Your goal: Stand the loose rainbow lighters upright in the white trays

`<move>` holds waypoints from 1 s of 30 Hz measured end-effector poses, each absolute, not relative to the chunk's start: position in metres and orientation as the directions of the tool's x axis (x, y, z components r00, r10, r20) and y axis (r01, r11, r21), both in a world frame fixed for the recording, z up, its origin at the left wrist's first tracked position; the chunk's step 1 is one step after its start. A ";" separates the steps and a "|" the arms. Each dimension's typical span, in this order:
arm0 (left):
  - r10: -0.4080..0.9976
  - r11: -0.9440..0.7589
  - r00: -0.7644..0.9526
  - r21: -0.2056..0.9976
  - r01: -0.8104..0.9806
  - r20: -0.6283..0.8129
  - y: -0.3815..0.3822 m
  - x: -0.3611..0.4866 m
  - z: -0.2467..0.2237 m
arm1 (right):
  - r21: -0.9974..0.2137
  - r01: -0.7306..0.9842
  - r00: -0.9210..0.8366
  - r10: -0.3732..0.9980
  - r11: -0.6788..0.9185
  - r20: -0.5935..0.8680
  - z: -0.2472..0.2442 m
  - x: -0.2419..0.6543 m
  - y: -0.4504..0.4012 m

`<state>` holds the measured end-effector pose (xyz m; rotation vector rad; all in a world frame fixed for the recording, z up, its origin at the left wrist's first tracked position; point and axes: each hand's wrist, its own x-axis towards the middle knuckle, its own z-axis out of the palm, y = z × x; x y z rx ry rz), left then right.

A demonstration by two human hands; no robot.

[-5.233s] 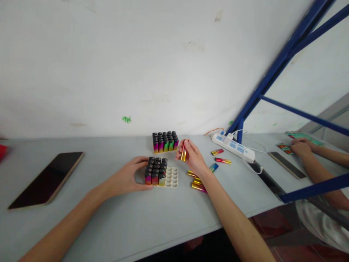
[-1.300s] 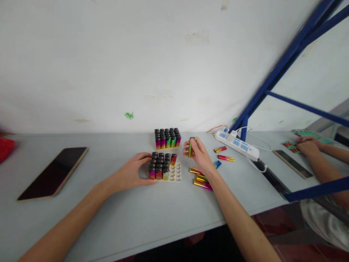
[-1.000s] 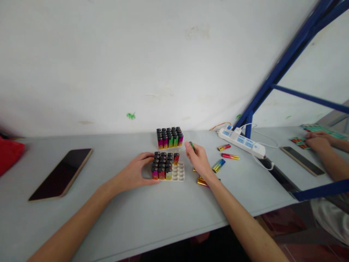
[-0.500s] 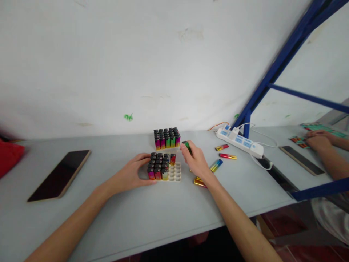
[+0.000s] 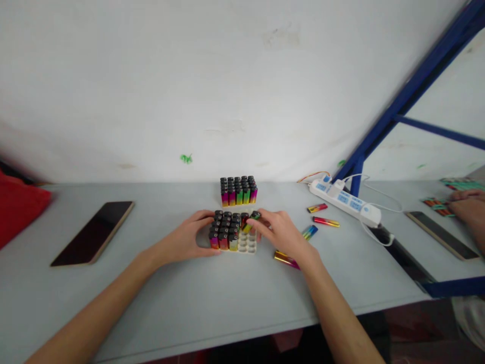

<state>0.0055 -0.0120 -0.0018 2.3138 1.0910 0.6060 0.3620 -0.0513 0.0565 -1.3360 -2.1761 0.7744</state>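
Note:
A white holder tray [image 5: 247,249] sits on the table, its left part filled with upright black-topped lighters [image 5: 224,237]. Several round slots at its right side are bare. My left hand [image 5: 185,236] wraps the left side of this tray, fingers behind and thumb in front. Over the right part of the tray, my right hand [image 5: 283,233] pinches a tilted green-and-yellow lighter [image 5: 249,224], partly covered by the fingers. Just behind stands a second block of upright lighters [image 5: 239,193]. Loose lighters, such as a red-and-gold one [image 5: 326,221], lie to the right.
A dark phone-like slab [image 5: 93,233] lies at left near a red item [image 5: 20,205]. At right are a white power strip [image 5: 344,200] with cables and a blue metal frame [image 5: 399,98]. Beyond it, another person's hand [image 5: 468,202] rests by more lighters.
My right hand has brought the lighter left and down, from beside the rear block to the tray's right part. My left hand stays on the tray. The view has shifted slightly.

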 end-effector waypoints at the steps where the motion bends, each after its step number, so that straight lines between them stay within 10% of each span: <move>1: 0.799 -0.545 0.574 0.613 0.571 0.176 -0.012 0.005 -0.002 | -0.657 0.658 -0.424 0.902 0.368 0.080 0.058 0.361 -0.052; 30: 0.810 -0.556 0.551 0.556 0.617 0.198 -0.001 0.000 -0.010 | -0.359 0.803 -0.498 0.866 0.475 0.032 0.075 0.346 -0.051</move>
